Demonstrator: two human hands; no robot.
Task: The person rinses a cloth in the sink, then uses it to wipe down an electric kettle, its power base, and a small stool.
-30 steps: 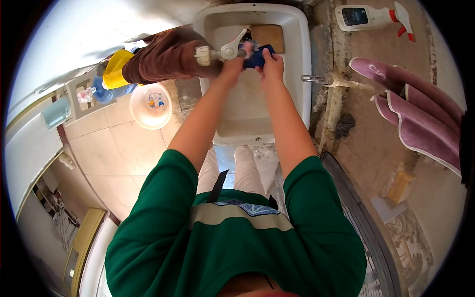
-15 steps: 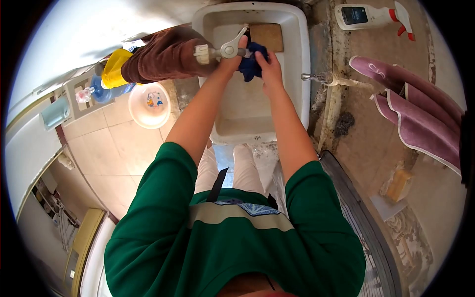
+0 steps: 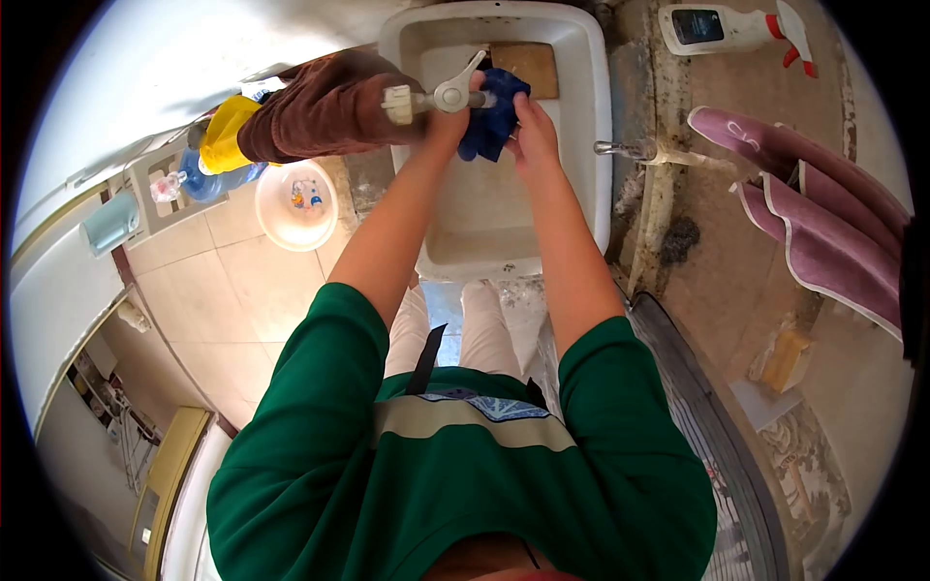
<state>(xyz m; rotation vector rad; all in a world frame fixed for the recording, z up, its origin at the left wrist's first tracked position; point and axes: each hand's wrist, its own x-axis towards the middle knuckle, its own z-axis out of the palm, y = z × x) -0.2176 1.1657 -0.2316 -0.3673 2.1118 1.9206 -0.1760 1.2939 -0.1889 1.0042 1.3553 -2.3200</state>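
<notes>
Fingers of my right hand (image 3: pixel 536 134) pinch the blue cloth (image 3: pixel 496 114) at 3 o'clock; left hand (image 3: pixel 448 126) partly hidden by the tap (image 3: pixel 452 96), its grip I cannot tell. Sink (image 3: pixel 484 223) at 12; brown towel (image 3: pixel 334 108) at 10; cloth at spout. Judged step: two-handed cloth handling; next move calls for firm pinch

Over the white sink (image 3: pixel 484 263), the left hand (image 3: pixel 448 126), partly hidden by the tap (image 3: pixel 452 95), and the right hand (image 3: pixel 536 134) hold a crumpled dark blue cloth (image 3: pixel 500 118) by the spout. A flat brown piece (image 3: pixel 531 70) lies at the sink's far end, and a brown towel (image 3: pixel 325 108) is beside the tap.
</notes>
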